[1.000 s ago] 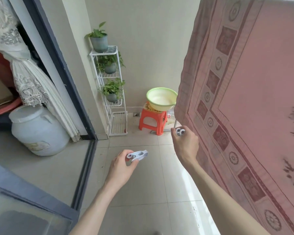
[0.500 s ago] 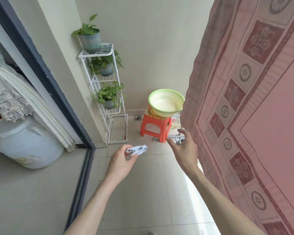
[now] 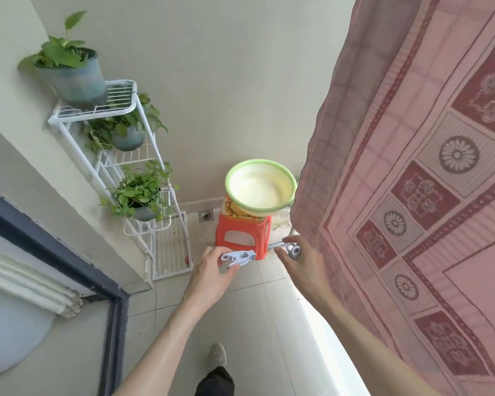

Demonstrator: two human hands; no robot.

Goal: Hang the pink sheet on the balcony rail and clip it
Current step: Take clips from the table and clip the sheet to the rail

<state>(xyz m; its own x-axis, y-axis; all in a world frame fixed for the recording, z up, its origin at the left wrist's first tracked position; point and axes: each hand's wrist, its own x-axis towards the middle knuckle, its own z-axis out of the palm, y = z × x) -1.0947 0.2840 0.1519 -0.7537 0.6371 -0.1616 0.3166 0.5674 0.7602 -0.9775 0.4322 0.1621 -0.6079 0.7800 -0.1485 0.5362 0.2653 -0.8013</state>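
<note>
Each hand pinches a clip, left hand with white clip, right hand with grey clip, beside the sheet at frame right; clamp its top edge squarely.

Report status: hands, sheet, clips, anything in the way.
Left hand pinches a white clip; right hand holds a second clip. Pink sheet hanging, no clip seen on it. Path unobstructed.

Pink sheet at 3 o'clock — dark red squares and flower circles along its border. Orange stool at 12, green-rimmed cream basin on top. White plant rack at 10 — green leaves.
</note>
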